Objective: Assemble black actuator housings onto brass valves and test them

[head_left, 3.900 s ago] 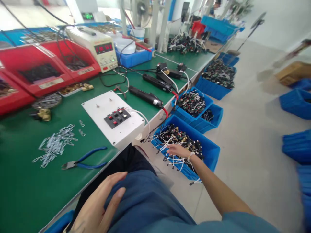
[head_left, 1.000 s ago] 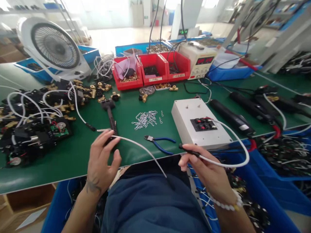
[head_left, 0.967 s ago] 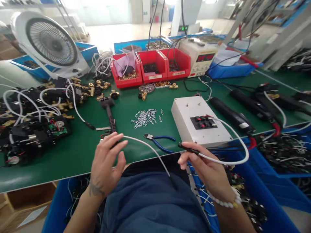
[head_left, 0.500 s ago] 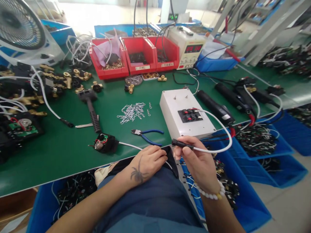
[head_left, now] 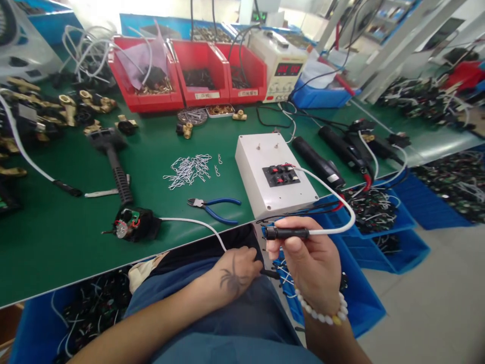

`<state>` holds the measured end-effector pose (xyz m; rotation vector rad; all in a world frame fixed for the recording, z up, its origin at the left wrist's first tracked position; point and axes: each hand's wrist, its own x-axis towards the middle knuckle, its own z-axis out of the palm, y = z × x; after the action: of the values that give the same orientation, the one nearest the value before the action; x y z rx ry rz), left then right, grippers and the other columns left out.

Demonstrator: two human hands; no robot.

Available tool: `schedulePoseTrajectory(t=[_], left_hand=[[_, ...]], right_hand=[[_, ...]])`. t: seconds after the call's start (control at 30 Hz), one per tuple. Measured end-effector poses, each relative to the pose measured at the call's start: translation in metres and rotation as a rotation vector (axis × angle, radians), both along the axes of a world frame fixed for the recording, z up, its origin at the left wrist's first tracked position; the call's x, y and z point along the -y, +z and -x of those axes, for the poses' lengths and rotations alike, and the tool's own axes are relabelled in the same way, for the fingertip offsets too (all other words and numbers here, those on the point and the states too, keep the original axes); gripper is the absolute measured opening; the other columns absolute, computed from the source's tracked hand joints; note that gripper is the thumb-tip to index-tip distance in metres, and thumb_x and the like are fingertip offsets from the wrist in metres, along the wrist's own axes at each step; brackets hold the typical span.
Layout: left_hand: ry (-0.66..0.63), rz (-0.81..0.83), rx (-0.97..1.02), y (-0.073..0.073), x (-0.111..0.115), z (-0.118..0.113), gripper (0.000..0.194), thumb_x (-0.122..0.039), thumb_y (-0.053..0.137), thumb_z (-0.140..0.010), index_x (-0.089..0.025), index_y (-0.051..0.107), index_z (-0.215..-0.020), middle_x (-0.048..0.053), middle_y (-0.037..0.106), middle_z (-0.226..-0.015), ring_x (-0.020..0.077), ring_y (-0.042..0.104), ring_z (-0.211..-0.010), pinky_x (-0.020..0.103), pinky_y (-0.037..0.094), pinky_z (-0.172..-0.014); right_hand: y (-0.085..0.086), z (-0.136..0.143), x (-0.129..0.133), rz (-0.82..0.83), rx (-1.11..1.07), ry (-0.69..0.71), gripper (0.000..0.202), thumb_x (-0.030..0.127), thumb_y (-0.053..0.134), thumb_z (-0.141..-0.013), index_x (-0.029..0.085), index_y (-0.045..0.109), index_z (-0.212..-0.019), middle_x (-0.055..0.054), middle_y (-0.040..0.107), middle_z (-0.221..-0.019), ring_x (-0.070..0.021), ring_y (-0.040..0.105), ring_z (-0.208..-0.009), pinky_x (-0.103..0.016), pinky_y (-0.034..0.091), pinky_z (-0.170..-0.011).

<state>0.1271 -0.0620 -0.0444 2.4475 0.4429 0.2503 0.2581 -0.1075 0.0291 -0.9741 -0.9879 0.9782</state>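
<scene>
My right hand (head_left: 308, 258) pinches a black cable connector (head_left: 287, 233) between thumb and fingers. Its white cable (head_left: 343, 222) loops up to the terminal block on a white box (head_left: 257, 156). Low over my lap, my left hand (head_left: 238, 270) is closed around the white cable (head_left: 197, 222) of a small black device (head_left: 136, 224). A black end (head_left: 270, 274) of that cable sticks out to the right of the left fist. The device lies near the table's front edge, with its green board and round metal part facing up.
Blue-handled cutters (head_left: 217, 208), metal clips (head_left: 188, 171) and a black-handled hammer (head_left: 118, 169) lie on the green table (head_left: 68, 237). Red bins (head_left: 149, 100) and a power supply (head_left: 278, 65) stand behind. Blue crates (head_left: 359, 298) sit below the table edge.
The view has shifted right. My left hand has moved down and right, away from the table edge, now closed on the device's cable. The connector in my right hand is turned more level.
</scene>
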Motion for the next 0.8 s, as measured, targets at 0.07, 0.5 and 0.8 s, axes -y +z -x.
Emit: schedulePoseTrajectory(t=[0.07, 0.5, 0.8], left_hand=[[0.062, 0.032, 0.093, 0.023, -0.005, 0.015, 0.019, -0.025, 0.056, -0.097, -0.014, 0.071, -0.091, 0.005, 0.071, -0.081, 0.0193, 0.069, -0.07, 0.028, 0.056, -0.061], [0.527, -0.044, 0.429, 0.081, -0.011, 0.062, 0.016, -0.028, 0.055, -0.1, -0.022, 0.069, -0.104, -0.004, 0.075, -0.084, 0.0057, 0.068, -0.07, 0.012, 0.049, -0.066], [0.501, 0.001, 0.421, 0.088, -0.013, 0.063, 0.014, -0.021, 0.053, -0.099, -0.022, 0.067, -0.1, -0.006, 0.074, -0.087, 0.0043, 0.068, -0.077, 0.008, 0.049, -0.076]], right_hand=[[0.001, -0.001, 0.002, -0.003, 0.028, -0.058, 0.015, 0.031, 0.062, -0.097, 0.028, 0.071, -0.108, 0.003, 0.071, -0.081, -0.0054, 0.066, -0.069, -0.015, 0.055, -0.065], [0.009, -0.003, 0.006, 0.006, 0.116, -0.174, 0.016, 0.034, 0.058, -0.099, 0.025, 0.071, -0.1, 0.003, 0.064, -0.073, -0.0057, 0.059, -0.064, -0.016, 0.049, -0.059], [0.007, 0.002, 0.004, 0.044, 0.076, -0.056, 0.015, 0.034, 0.059, -0.099, 0.026, 0.07, -0.103, 0.003, 0.066, -0.075, -0.0051, 0.06, -0.065, -0.015, 0.05, -0.062]])
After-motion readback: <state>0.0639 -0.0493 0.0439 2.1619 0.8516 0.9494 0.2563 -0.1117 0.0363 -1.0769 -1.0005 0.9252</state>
